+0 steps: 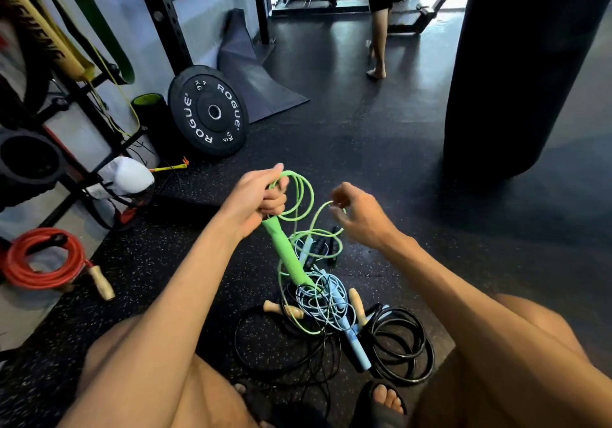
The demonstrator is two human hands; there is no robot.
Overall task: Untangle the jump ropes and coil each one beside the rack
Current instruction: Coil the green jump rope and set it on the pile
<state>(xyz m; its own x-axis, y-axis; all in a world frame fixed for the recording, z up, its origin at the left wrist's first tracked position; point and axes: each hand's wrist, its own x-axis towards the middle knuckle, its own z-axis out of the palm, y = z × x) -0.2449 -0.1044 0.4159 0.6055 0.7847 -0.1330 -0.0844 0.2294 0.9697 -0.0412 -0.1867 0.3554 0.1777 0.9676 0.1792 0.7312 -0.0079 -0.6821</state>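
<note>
Our left hand (261, 197) gripped the green jump rope (286, 255) by its gathered loops, and its handle slanted down-right toward the tangled pile (326, 301) on the floor (139, 262). Our right hand (359, 217) pinched a loose green strand.

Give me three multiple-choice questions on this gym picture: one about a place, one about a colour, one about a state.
1. Where does the coiled red rope lie?
A. On the floor at the left, apart from the heap
B. Inside the heap
C. On a bench

2. What colour is the rope that the left hand grips?
A. Red
B. Black
C. Green

3. How is the pale blue rope?
A. Coiled alone
B. Tangled with others in the heap
C. Hung up

Answers:
1 A, it lies alone near the left edge.
2 C, the green rope loops out of that fist.
3 B, green and black cords cross it.
</note>
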